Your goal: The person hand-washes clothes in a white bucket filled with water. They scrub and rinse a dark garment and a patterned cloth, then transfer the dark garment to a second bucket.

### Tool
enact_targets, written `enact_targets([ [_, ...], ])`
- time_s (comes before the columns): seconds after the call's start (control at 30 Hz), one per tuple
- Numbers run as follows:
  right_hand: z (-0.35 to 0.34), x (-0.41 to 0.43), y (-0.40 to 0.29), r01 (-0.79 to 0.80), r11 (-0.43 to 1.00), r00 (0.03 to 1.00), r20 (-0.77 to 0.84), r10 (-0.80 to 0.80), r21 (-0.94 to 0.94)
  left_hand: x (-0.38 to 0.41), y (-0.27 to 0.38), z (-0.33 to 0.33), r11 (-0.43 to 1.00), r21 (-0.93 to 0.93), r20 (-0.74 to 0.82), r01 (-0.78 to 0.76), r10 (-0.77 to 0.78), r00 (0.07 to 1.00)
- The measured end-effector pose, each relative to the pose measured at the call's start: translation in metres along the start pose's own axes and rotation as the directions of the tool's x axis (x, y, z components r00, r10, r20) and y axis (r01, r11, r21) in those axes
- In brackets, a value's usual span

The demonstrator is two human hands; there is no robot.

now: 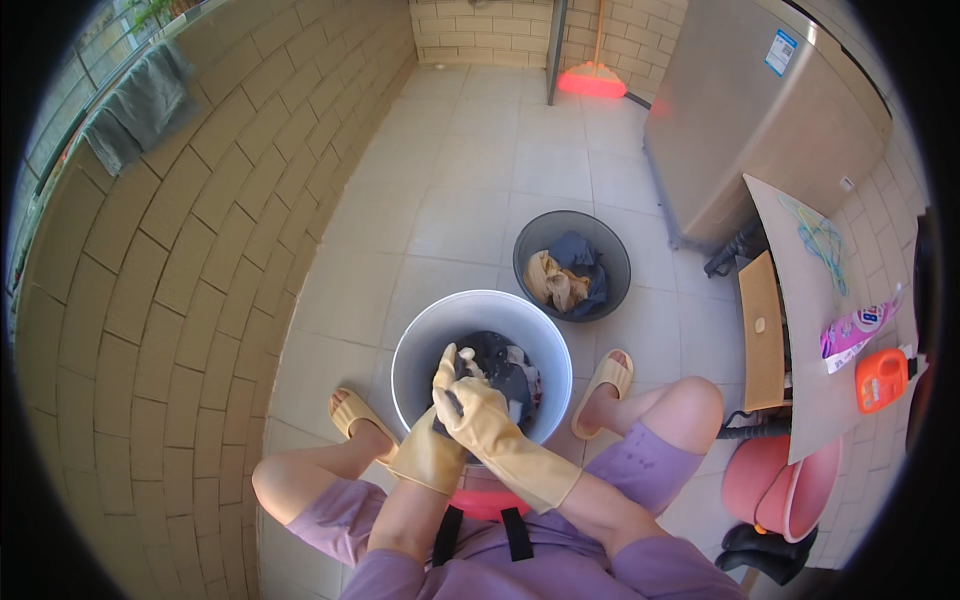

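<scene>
Both my hands wear pale yellow rubber gloves and meet over the near left side of a large light-grey bucket [409,352]. My right hand [480,416] is closed over a bunched dark cloth [453,403], pressing it against my left hand [445,369]. The left hand lies underneath, its fingers pointing up along the bucket's inner wall and its palm mostly hidden. Inside the bucket, wet dark clothes [491,360] lie with some lighter, patterned fabric [529,367]. White suds [469,356] show near my left fingertips.
A dark grey basin [626,262] holding blue and tan clothes stands beyond the bucket. At right are a board [817,360] with an orange bottle [881,380] and purple pouch [859,326], a pink bucket [817,487] and a metallic appliance [712,135]. A brick-patterned wall [187,300] runs along the left.
</scene>
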State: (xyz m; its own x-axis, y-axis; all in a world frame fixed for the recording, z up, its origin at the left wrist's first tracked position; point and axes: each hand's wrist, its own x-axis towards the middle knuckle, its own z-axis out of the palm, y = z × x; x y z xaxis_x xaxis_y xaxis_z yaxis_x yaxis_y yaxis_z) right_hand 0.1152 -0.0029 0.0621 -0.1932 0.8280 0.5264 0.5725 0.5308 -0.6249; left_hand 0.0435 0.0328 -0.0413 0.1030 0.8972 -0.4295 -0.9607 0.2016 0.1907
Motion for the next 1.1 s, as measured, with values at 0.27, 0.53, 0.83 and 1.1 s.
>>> enact_targets([
  [0.27, -0.007, 0.042, 0.115, -0.318, 0.943, 0.948, 0.014, 0.319, 0.097, -0.027, 0.043, 0.097, 0.68, 0.719, -0.173, -0.143, 0.375, 0.911],
  [0.53, 0.029, 0.007, 0.142, -0.052, 0.809, 0.428, 0.719, 0.547, -0.585, -0.001, 0.025, 0.027, -0.857, 0.419, -0.549, 0.301, 0.024, 0.835],
  [0.83, 0.073, -0.036, 0.182, -0.089, 0.821, 0.515, 0.68, 0.522, -0.564, 0.044, -0.019, -0.053, -0.881, 0.395, -0.461, 0.261, 0.056, 0.886],
  [1.1, 0.118, -0.076, 0.21, -0.179, 0.801, 0.528, 0.632, 0.568, -0.571, 0.072, -0.04, -0.204, -0.894, 0.448, 0.304, -0.015, 0.136, 0.943],
])
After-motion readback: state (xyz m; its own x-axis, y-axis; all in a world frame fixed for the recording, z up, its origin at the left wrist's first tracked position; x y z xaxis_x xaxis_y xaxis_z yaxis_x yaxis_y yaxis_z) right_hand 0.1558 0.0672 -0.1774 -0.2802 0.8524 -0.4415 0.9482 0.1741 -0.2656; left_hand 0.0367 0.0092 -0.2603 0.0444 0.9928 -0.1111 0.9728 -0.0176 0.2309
